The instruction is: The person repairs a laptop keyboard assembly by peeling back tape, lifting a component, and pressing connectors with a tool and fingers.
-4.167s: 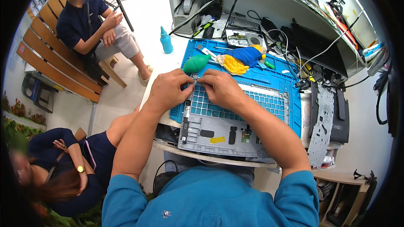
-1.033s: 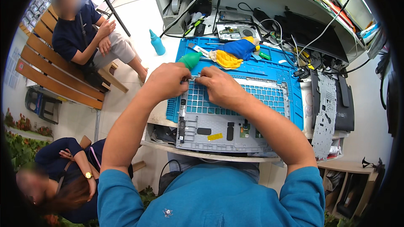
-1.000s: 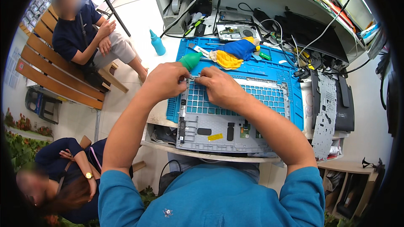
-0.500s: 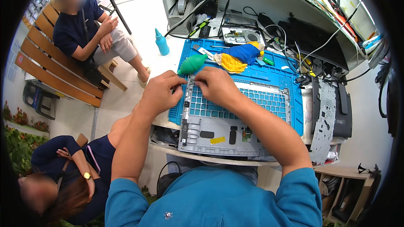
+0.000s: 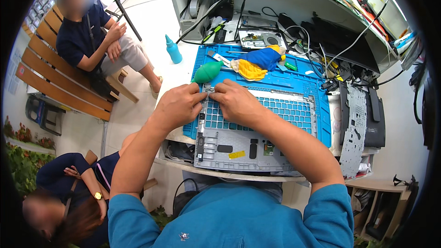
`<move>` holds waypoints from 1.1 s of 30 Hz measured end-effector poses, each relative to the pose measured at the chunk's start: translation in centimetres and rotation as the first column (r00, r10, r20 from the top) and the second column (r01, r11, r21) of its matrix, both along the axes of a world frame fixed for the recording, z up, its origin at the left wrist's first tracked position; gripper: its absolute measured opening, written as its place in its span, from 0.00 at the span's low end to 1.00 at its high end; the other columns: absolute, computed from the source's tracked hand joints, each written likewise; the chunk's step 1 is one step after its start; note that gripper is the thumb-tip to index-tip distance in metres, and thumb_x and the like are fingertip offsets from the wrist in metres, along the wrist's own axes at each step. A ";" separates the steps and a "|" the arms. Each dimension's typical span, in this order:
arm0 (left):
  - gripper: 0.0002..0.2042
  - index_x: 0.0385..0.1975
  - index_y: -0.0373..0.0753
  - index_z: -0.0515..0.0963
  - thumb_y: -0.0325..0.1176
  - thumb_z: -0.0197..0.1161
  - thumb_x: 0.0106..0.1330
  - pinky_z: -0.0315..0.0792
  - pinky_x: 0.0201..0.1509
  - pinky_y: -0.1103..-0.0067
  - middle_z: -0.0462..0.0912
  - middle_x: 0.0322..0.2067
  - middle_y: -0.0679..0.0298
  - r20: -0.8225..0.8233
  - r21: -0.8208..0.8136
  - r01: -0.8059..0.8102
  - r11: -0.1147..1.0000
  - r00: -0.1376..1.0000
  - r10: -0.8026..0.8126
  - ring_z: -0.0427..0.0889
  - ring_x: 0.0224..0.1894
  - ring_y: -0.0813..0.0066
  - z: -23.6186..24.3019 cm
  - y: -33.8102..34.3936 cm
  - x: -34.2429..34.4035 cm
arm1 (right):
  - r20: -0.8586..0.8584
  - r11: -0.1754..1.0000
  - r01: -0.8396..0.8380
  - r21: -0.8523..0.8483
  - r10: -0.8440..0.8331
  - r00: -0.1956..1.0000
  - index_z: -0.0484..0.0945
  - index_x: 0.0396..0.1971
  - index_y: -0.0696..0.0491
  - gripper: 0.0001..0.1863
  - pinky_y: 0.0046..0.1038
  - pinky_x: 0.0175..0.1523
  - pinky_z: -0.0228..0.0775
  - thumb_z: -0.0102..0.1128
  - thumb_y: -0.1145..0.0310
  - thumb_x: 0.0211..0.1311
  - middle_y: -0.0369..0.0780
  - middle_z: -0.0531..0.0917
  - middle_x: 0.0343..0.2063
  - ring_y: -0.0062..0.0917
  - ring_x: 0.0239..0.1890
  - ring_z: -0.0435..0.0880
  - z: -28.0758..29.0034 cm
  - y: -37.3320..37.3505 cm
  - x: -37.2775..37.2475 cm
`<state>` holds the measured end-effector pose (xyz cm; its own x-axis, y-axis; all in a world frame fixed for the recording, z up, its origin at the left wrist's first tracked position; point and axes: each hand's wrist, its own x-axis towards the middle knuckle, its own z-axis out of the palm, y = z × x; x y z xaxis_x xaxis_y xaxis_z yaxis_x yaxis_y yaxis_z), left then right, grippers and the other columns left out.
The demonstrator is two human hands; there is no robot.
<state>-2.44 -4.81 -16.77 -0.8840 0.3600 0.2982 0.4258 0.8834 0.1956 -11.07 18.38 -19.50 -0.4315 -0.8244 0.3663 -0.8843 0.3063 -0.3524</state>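
A grey laptop top case [image 5: 213,156] lies inner side up on a blue work mat [image 5: 325,119], its key openings showing the mat beneath. My left hand [image 5: 180,104] is at the case's far left corner, fingers bent and pinched together. Close beside it, my right hand [image 5: 236,104] reaches over the same corner with its fingertips drawn together. Whatever the fingertips hold there is too small or hidden to make out. Just beyond my hands lies a green air blower bulb [image 5: 208,71]. A yellow tape strip [image 5: 237,155] sticks to the near part of the case.
A blue-and-yellow cloth [image 5: 258,62] and small tools lie on the mat's far side. A blue squeeze bottle [image 5: 173,50] stands at the left edge. Cables, a black monitor [image 5: 342,41] and a perforated metal plate [image 5: 354,131] crowd the right. Two people sit to the left.
My left hand has moved slightly right and closer to my right hand, its fingers now at the case corner. The right hand has shifted a little nearer to me.
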 end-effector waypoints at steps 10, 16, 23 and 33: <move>0.14 0.48 0.41 0.93 0.29 0.66 0.65 0.85 0.49 0.63 0.85 0.38 0.60 0.043 -0.101 -0.114 0.988 0.992 0.119 0.89 0.42 0.57 0.6 2.3 0.3 | -0.012 1.000 0.000 -0.003 0.000 1.000 0.92 0.49 0.59 0.18 0.40 0.62 0.80 0.67 0.78 0.57 0.44 0.87 0.46 0.39 0.54 0.83 -0.5 0.0 0.0; 0.17 0.49 0.41 0.94 0.27 0.63 0.64 0.84 0.54 0.61 0.88 0.40 0.57 0.249 0.017 -0.041 0.999 0.968 0.036 0.90 0.45 0.53 2.6 0.2 -1.0 | -0.070 0.999 -0.044 0.032 0.046 0.996 0.90 0.57 0.59 0.24 0.39 0.63 0.79 0.69 0.77 0.58 0.43 0.86 0.49 0.39 0.55 0.82 -0.5 0.4 -0.1; 0.17 0.50 0.39 0.93 0.25 0.63 0.64 0.84 0.54 0.63 0.90 0.42 0.54 0.233 0.091 0.024 0.996 0.971 -0.045 0.90 0.43 0.52 2.0 -1.2 -1.7 | -0.043 0.989 -0.049 0.143 0.056 0.997 0.87 0.63 0.60 0.28 0.39 0.66 0.78 0.69 0.76 0.60 0.42 0.85 0.56 0.39 0.57 0.81 0.4 0.4 0.1; 0.14 0.47 0.44 0.95 0.30 0.67 0.66 0.86 0.52 0.62 0.90 0.42 0.61 0.157 0.058 0.032 0.998 0.987 -0.041 0.92 0.42 0.55 2.0 -1.5 -1.6 | -0.055 0.983 -0.041 0.178 0.051 0.997 0.86 0.64 0.60 0.27 0.40 0.66 0.78 0.67 0.75 0.63 0.42 0.85 0.61 0.39 0.59 0.81 0.6 0.6 0.2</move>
